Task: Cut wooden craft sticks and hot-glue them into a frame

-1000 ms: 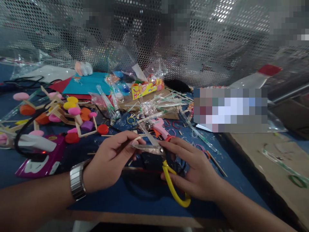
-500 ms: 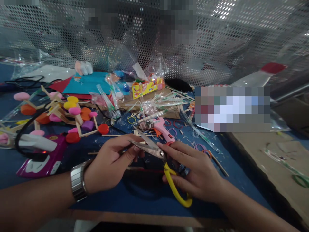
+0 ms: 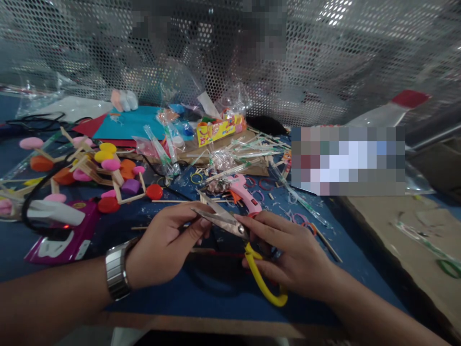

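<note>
Yellow-handled scissors (image 3: 260, 281) are in my right hand (image 3: 288, 250), with the blades parted and pointing left. My left hand (image 3: 167, 242), with a metal-banded watch (image 3: 117, 273) on its wrist, is closed in a pinch right at the blades. What its fingertips hold is hidden behind them and the blades. Just beyond the scissors lies a pink glue gun (image 3: 244, 192). Thin wooden sticks (image 3: 173, 202) are scattered near my left hand.
At left stands a stick frame with coloured clay lumps (image 3: 131, 186), behind a purple device (image 3: 84, 235) with a cable. Further back are a yellow box (image 3: 219, 129), blue paper (image 3: 126, 126) and plastic wrappers. Cardboard (image 3: 382, 226) and a green ring (image 3: 448, 268) lie at right.
Both hands stay almost in place. A small pale piece that showed between the blades at my left fingertips is no longer visible. The scissor blades have shifted slightly.
</note>
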The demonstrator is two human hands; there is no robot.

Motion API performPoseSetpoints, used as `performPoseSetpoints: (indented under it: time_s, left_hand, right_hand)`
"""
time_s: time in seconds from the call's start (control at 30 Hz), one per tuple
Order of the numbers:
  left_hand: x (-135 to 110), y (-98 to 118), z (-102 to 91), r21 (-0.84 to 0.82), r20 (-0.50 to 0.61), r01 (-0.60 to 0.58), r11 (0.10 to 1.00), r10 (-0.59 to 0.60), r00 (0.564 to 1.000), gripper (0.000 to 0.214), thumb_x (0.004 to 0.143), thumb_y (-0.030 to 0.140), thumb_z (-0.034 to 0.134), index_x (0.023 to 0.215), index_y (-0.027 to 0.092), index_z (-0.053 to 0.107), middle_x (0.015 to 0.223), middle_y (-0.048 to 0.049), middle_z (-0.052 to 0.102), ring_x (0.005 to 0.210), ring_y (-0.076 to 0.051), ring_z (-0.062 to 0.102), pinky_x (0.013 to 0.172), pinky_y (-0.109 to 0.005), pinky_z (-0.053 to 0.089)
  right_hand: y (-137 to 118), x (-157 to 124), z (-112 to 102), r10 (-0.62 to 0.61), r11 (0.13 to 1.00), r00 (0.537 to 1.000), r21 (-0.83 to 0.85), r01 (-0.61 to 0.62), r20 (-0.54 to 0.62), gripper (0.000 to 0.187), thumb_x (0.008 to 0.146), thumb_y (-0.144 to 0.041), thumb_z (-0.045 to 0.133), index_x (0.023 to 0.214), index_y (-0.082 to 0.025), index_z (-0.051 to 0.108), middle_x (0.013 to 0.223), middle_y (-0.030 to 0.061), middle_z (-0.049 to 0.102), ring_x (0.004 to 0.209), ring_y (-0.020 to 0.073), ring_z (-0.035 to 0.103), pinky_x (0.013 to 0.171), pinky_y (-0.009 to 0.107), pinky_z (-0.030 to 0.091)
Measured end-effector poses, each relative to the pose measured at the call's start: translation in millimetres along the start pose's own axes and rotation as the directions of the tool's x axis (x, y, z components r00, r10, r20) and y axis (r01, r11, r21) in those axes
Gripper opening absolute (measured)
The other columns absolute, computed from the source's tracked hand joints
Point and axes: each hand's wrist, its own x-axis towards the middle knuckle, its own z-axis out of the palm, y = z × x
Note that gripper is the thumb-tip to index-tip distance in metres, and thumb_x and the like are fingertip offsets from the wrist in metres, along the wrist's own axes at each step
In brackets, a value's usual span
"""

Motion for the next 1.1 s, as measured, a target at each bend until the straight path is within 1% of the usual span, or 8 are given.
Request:
performPoseSetpoints:
  time_s: [0.33, 0.47, 0.53, 0.7, 0.8, 0.87, 0.97, 1.1]
  left_hand:
    - [-2.9, -2.4, 2.3, -0.054, 0.011, 0.103, 0.993, -0.102, 0.995, 0.027, 0.1, 0.024, 0.05, 0.077, 0.016, 0.061, 0.072, 0.0015, 0.058, 0.061, -0.008, 0.052, 0.057, -0.016, 0.047]
    - [-5.3, -4.8, 3.7, -0.169, -0.014, 0.148, 0.974, -0.153, 0.988, 0.01, 0.101, 0.028, 0.052, 0.099, 0.02, 0.058, 0.079, 0.0016, 0.06, 0.064, -0.009, 0.056, 0.059, -0.017, 0.051]
    - [-4.9, -5.2, 4.0, -0.191, -0.023, 0.163, 0.968, -0.17, 0.985, 0.009, 0.101, 0.029, 0.052, 0.104, 0.021, 0.054, 0.078, 0.0019, 0.062, 0.066, -0.009, 0.058, 0.059, -0.017, 0.052]
    - [-1.5, -4.1, 3.0, -0.151, -0.023, 0.203, 0.968, -0.209, 0.978, 0.015, 0.101, 0.031, 0.053, 0.095, 0.018, 0.057, 0.075, 0.0003, 0.064, 0.065, -0.009, 0.058, 0.059, -0.017, 0.051]
    - [-1.5, -4.3, 1.6, -0.109, -0.04, 0.18, 0.978, -0.185, 0.982, 0.018, 0.1, 0.031, 0.054, 0.089, 0.018, 0.059, 0.075, 0.0001, 0.064, 0.063, -0.009, 0.057, 0.058, -0.017, 0.05]
    - [-2.4, -4.7, 0.6, -0.083, -0.041, 0.14, 0.987, -0.144, 0.989, 0.018, 0.1, 0.029, 0.054, 0.087, 0.018, 0.06, 0.074, 0.0005, 0.064, 0.062, -0.009, 0.057, 0.057, -0.017, 0.05]
    - [-3.6, -4.4, -0.3, -0.046, -0.014, 0.098, 0.994, -0.098, 0.995, 0.016, 0.1, 0.024, 0.054, 0.087, 0.018, 0.062, 0.07, 0.0017, 0.064, 0.061, -0.008, 0.058, 0.057, -0.017, 0.048]
    - [-3.5, -1.9, -0.7, 0.027, -0.014, 0.052, 0.998, -0.052, 0.999, 0.013, 0.097, 0.019, 0.055, 0.087, 0.018, 0.063, 0.071, 0.0022, 0.065, 0.059, -0.008, 0.057, 0.055, -0.016, 0.046]
  right_hand:
    - [-0.6, -2.1, -0.8, 0.074, 0.997, 0.995, -0.002, -0.074, 0.068, 0.053, 0.099, -0.046, 0.056, 0.145, -0.019, 0.054, 0.088, 0.0064, 0.067, 0.068, 0.0148, 0.064, 0.062, 0.025, 0.058]
    - [-1.4, -2.3, 0.3, 0.068, 0.997, 0.997, 0.034, -0.069, 0.036, 0.052, 0.098, -0.041, 0.059, 0.145, -0.02, 0.052, 0.091, 0.0056, 0.066, 0.064, 0.0127, 0.062, 0.058, 0.022, 0.056]
    - [-1.7, -2.9, 0.8, 0.071, 0.996, 0.997, 0.052, -0.073, 0.024, 0.051, 0.098, -0.039, 0.06, 0.145, -0.02, 0.052, 0.092, 0.0053, 0.065, 0.063, 0.0114, 0.061, 0.056, 0.021, 0.055]
    - [-2.7, -3.2, -0.3, 0.086, 0.994, 0.996, 0.07, -0.087, 0.017, 0.05, 0.096, -0.036, 0.062, 0.142, -0.017, 0.053, 0.093, 0.0056, 0.065, 0.063, 0.0107, 0.061, 0.056, 0.02, 0.053]
    - [-3.9, -0.9, -2.5, 0.091, 0.993, 0.996, 0.08, -0.09, -0.01, 0.049, 0.094, -0.034, 0.065, 0.139, -0.018, 0.055, 0.089, 0.0039, 0.063, 0.061, 0.0109, 0.058, 0.053, 0.02, 0.051]
    - [-5.0, 0.9, -3.9, 0.083, 0.994, 0.996, 0.078, -0.08, -0.034, 0.049, 0.09, -0.033, 0.068, 0.135, -0.017, 0.057, 0.092, 0.0054, 0.064, 0.069, 0.0136, 0.062, 0.06, 0.023, 0.055]
    - [-6.6, 2.3, -4.6, 0.075, 0.995, 0.996, 0.068, -0.072, -0.043, 0.053, 0.084, -0.03, 0.07, 0.133, -0.014, 0.058, 0.104, 0.0105, 0.065, 0.089, 0.0194, 0.068, 0.078, 0.03, 0.059]
    - [-7.7, 1.1, -4.3, 0.074, 0.995, 0.997, 0.065, -0.072, -0.019, 0.058, 0.082, -0.032, 0.072, 0.135, -0.016, 0.055, 0.11, 0.0119, 0.064, 0.096, 0.0221, 0.068, 0.083, 0.033, 0.06]
